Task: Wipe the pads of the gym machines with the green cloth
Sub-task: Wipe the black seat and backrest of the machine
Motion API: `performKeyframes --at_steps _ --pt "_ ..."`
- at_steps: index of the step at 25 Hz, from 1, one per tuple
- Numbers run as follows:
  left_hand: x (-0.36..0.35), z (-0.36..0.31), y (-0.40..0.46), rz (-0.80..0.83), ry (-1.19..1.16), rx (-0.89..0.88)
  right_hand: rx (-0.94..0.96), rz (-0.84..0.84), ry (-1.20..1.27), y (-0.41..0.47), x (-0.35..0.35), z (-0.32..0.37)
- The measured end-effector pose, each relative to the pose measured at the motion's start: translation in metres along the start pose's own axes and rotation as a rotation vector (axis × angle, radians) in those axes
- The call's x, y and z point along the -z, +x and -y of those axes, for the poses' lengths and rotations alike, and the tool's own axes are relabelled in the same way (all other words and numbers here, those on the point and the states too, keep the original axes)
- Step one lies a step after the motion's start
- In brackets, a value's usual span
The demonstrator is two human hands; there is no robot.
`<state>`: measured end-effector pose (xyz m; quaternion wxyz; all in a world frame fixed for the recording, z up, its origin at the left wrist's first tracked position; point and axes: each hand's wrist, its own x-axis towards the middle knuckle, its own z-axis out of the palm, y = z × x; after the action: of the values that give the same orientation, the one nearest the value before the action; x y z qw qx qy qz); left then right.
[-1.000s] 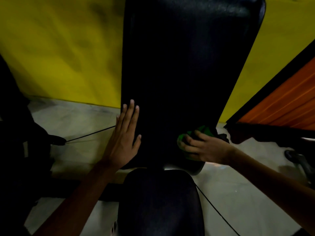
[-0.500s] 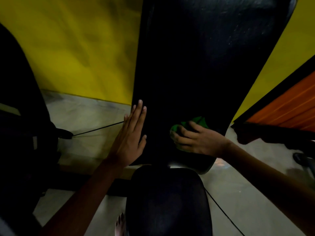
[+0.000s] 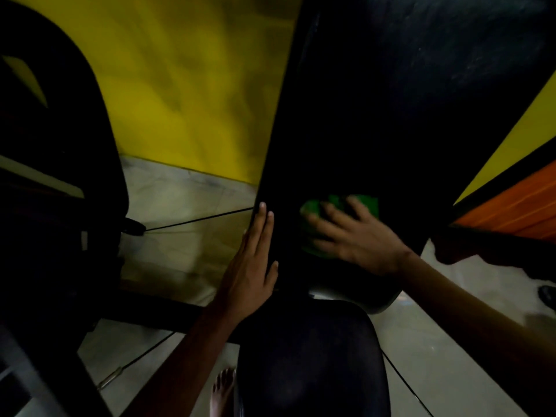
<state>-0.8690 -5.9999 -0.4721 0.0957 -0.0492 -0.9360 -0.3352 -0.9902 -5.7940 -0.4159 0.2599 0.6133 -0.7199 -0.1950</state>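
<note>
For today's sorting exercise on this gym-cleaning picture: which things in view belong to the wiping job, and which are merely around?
Part of the job:
green cloth, under the right hand
tall black back pad
left hand, flat on that pad's edge
black seat pad

Merely around:
black cable over the floor
yellow wall
orange panel

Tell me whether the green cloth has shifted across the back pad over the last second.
Yes. The green cloth slid left across the back pad, from its right edge toward the left hand.

Cloth (image 3: 340,219) on back pad (image 3: 391,115), above seat pad (image 3: 310,362)
</note>
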Motion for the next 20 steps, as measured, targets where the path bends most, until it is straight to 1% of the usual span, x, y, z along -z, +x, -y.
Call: performKeyframes --at_steps 1,3,4,5,6,7,9,10,11,12,13,15,16,17,18,20 --pt "-0.005 0.003 -0.007 0.007 -0.023 0.022 -0.119 -0.049 0.016 0.009 0.005 -0.007" --pt "-0.020 0.006 -0.026 0.035 -0.066 0.094 -0.419 -0.165 -0.007 0.028 0.016 -0.017" --pt "-0.028 0.007 -0.036 0.056 -0.088 0.137 -0.523 -0.226 -0.047 0.033 0.017 -0.017" --pt "-0.036 0.006 -0.047 0.079 -0.108 0.175 -0.563 -0.264 -0.088 0.037 0.016 -0.014" --pt "-0.042 0.005 -0.056 0.099 -0.125 0.204 -0.532 -0.257 -0.109 0.038 0.013 -0.008" --pt "-0.048 0.005 -0.064 0.120 -0.134 0.230 -0.446 -0.213 -0.113 0.037 0.009 0.001" --pt "-0.057 0.008 -0.075 0.179 -0.147 0.282 -0.206 -0.075 -0.097 0.029 -0.001 0.013" --pt "-0.060 0.010 -0.078 0.207 -0.160 0.306 -0.119 -0.015 -0.093 0.026 -0.001 0.013" --pt "-0.062 0.012 -0.078 0.227 -0.175 0.331 -0.086 0.002 -0.084 0.026 0.000 0.010" --pt "-0.063 0.015 -0.077 0.240 -0.187 0.355 -0.116 -0.018 -0.061 0.029 0.004 0.004" --pt "-0.063 0.017 -0.074 0.249 -0.195 0.381 -0.197 -0.068 -0.049 0.034 0.008 -0.002" --pt "-0.061 0.019 -0.067 0.261 -0.191 0.429 -0.432 -0.209 -0.090 0.047 0.015 -0.013" --pt "-0.060 0.021 -0.063 0.259 -0.183 0.450 -0.517 -0.274 -0.117 0.051 0.014 -0.014" --pt "-0.058 0.022 -0.059 0.256 -0.170 0.466 -0.544 -0.303 -0.132 0.055 0.013 -0.011" --pt "-0.056 0.023 -0.055 0.249 -0.157 0.477 -0.492 -0.280 -0.137 0.056 0.009 -0.005" --pt "-0.050 0.022 -0.047 0.235 -0.145 0.494 -0.220 -0.129 -0.132 0.050 -0.005 0.017"
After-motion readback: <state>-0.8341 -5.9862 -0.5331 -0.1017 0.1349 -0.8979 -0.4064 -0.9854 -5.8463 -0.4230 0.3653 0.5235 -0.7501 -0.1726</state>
